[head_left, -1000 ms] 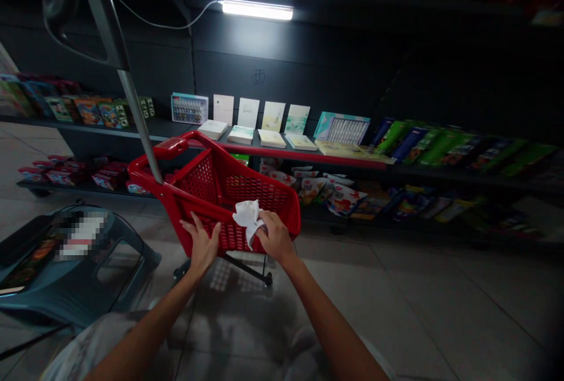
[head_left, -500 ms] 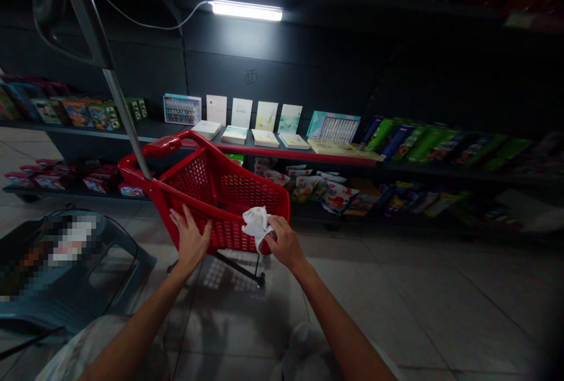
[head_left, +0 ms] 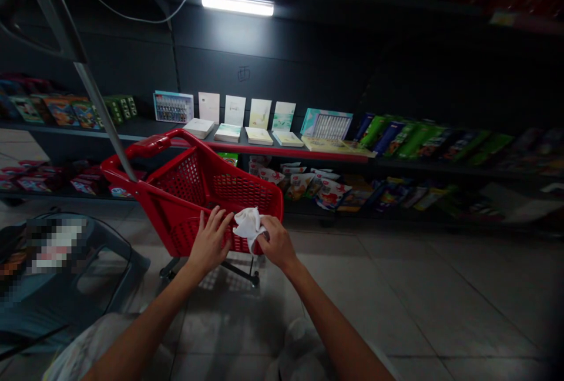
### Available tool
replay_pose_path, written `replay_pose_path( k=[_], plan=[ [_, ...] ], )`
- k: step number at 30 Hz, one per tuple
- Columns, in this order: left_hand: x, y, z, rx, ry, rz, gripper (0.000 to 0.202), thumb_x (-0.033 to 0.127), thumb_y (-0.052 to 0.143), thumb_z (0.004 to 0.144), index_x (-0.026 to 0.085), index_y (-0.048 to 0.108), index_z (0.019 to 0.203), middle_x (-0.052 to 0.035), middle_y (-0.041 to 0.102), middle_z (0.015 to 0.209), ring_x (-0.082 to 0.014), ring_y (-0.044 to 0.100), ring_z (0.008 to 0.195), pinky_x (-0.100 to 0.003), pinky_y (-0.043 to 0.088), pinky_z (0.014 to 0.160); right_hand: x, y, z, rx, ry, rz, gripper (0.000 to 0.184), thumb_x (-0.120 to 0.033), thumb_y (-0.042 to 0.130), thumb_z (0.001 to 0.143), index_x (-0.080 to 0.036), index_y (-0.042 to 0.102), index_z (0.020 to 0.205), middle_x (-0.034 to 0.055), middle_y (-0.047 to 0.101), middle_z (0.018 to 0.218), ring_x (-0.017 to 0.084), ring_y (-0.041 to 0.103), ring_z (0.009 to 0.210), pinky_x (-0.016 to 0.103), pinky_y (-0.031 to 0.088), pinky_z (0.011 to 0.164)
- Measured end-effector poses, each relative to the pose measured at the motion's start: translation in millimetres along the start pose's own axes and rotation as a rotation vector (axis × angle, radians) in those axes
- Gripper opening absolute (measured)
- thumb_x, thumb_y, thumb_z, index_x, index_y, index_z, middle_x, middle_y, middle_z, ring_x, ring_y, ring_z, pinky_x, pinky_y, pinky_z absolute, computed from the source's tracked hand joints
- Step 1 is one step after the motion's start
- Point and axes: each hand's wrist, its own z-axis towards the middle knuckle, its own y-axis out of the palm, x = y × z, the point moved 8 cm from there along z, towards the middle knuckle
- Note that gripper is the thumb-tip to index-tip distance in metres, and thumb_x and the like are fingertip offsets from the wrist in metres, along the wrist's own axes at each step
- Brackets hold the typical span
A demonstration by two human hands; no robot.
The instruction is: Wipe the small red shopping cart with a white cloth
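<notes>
A crumpled white cloth or tissue (head_left: pixel 249 224) is pinched in my right hand (head_left: pixel 277 244), in front of the red shopping cart's near side. My left hand (head_left: pixel 210 241) is just left of the cloth, its fingers spread over the basket wall. Whether those fingers touch the cloth or the cart, I cannot tell. The red shopping cart (head_left: pixel 152 210) has perforated plastic sides and a handle at the left. Part of its near wall is hidden by my hands and the cloth.
Books (head_left: pixel 259 136) and pen sets (head_left: pixel 174 107) stand on the shelf behind the cart, below a lit tube lamp (head_left: pixel 238 3). Snack bags (head_left: pixel 332 193) fill the lower shelf. A grey-blue plastic stool (head_left: pixel 110 275) is at left, beside a metal pole (head_left: pixel 108 119).
My left hand has moved right along the cart, close to the cloth. My right hand still holds the cloth and has shifted slightly left. The view has turned a little.
</notes>
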Motion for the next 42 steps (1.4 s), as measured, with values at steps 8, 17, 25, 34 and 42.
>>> replay_pose_path(
  k=[8,17,25,34,42],
  plan=[
    [-4.4,-10.8,-7.3,0.041,0.004,-0.010,0.058,0.022,0.055,0.087,0.018,0.054,0.145,-0.0147,0.054,0.149,-0.0341,0.029,0.158,-0.063,0.010,0.132,-3.3,0.0,-7.5,0.005,0.027,-0.037,0.016,-0.013,0.046,0.084,-0.023,0.054,0.095,0.0058,0.061,0.093,0.023,0.056,0.091,0.033,0.047,0.085],
    [-33.1,-31.5,-19.1,0.080,0.022,-0.083,0.052,0.023,0.056,0.084,0.020,0.059,0.136,-0.0115,0.060,0.138,-0.0334,0.037,0.154,-0.062,0.011,0.133,-25.4,6.6,-33.2,-0.081,-0.161,-0.027,0.036,-0.010,0.052,0.077,-0.020,0.058,0.110,0.0119,0.063,0.111,0.028,0.056,0.110,0.039,0.050,0.097],
    [-51.4,-36.6,-21.5,0.099,-0.023,-0.126,0.042,0.025,0.053,0.086,0.021,0.062,0.126,-0.0096,0.064,0.132,-0.0308,0.041,0.152,-0.061,0.011,0.133,-5.2,1.9,-33.7,-0.011,-0.225,-0.207,0.033,-0.012,0.058,0.076,-0.019,0.063,0.108,0.0138,0.066,0.113,0.031,0.056,0.113,0.047,0.044,0.106],
    [-47.4,-46.4,-20.1,0.147,0.032,-0.158,0.034,0.020,0.052,0.089,0.023,0.059,0.122,-0.0075,0.067,0.125,-0.0298,0.048,0.147,-0.064,0.013,0.132,60.3,-19.6,-8.4,0.118,0.035,-0.250,0.030,-0.015,0.052,0.083,-0.018,0.061,0.112,0.0139,0.064,0.112,0.030,0.055,0.108,0.042,0.047,0.097],
    [-35.8,-38.5,-15.0,0.165,0.055,-0.054,0.029,0.030,0.059,0.094,0.025,0.058,0.123,-0.0087,0.068,0.124,-0.0313,0.048,0.146,-0.066,0.016,0.130,120.6,-21.4,6.6,0.320,0.249,-0.027,0.031,-0.032,0.053,0.086,-0.017,0.059,0.113,0.0103,0.062,0.104,0.026,0.060,0.096,0.038,0.050,0.089]
  ],
)
